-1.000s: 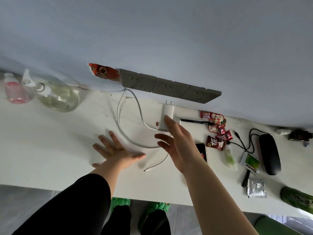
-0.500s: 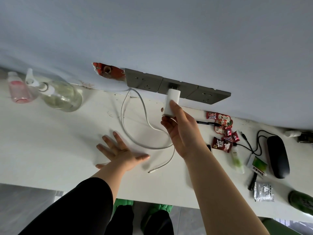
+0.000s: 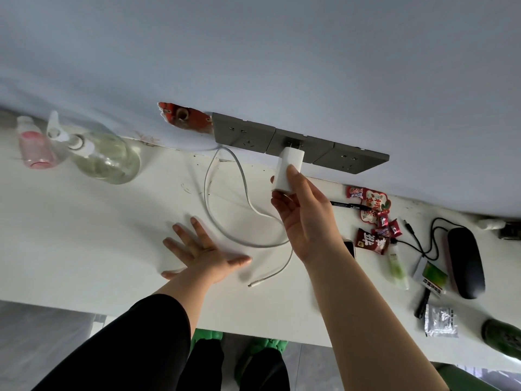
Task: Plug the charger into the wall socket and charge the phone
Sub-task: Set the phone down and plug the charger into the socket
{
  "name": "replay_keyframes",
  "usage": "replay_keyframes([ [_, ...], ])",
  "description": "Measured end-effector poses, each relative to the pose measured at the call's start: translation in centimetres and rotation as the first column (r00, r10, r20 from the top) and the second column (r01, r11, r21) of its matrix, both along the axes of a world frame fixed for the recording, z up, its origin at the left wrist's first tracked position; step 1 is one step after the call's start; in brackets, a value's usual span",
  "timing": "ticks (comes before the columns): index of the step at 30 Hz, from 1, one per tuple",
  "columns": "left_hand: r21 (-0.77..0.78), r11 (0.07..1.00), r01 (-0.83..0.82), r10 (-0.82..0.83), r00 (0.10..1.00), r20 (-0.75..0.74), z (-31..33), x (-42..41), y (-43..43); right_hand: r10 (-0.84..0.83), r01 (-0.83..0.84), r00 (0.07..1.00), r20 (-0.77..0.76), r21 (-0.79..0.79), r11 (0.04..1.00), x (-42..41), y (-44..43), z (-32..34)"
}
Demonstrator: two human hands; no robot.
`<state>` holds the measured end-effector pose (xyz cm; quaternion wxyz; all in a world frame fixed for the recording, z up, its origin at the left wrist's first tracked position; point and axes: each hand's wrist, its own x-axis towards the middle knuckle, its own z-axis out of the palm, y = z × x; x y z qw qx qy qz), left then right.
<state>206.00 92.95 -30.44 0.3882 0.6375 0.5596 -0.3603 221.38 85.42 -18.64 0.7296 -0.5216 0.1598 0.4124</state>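
My right hand (image 3: 306,221) grips a white charger block (image 3: 287,167) and holds its prongs against the middle plate of a grey wall socket strip (image 3: 245,135). The charger's white cable (image 3: 225,210) loops over the white table (image 3: 84,244), and its free plug end (image 3: 253,284) lies near the front edge. The phone (image 3: 349,246) lies on the table, mostly hidden behind my right wrist. My left hand (image 3: 197,252) rests flat on the table with its fingers spread, left of the cable.
A glass spray bottle (image 3: 104,156) and a pink bottle (image 3: 33,148) stand at the back left. To the right lie snack packets (image 3: 372,241), a black pen (image 3: 349,206), a black case (image 3: 465,261), a black cable (image 3: 423,238), and a foil sachet (image 3: 439,320).
My right hand lifted the charger off the table and brought it up to the middle socket. My left hand stayed flat on the table.
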Motion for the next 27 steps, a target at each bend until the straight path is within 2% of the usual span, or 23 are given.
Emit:
replay_keyframes([
  [10, 0.020, 1.000, 0.006, -0.005, 0.999, -0.050, -0.8, -0.3, 0.0, 0.026, -0.027, 1.000, -0.018, -0.035, 0.999, 0.6, -0.4, 0.5],
  [19, -0.012, 1.000, -0.004, 0.004, 0.999, -0.032, -0.1, 0.1, 0.1, -0.070, 0.069, 0.996, -0.049, -0.036, 0.997, 0.4, 0.2, 0.7],
  [27, -0.006, 1.000, -0.014, 0.014, 1.000, -0.017, -0.2, 0.0, 0.1, -0.078, 0.075, 0.995, -0.057, -0.059, 0.995, 0.9, 0.6, 0.9],
])
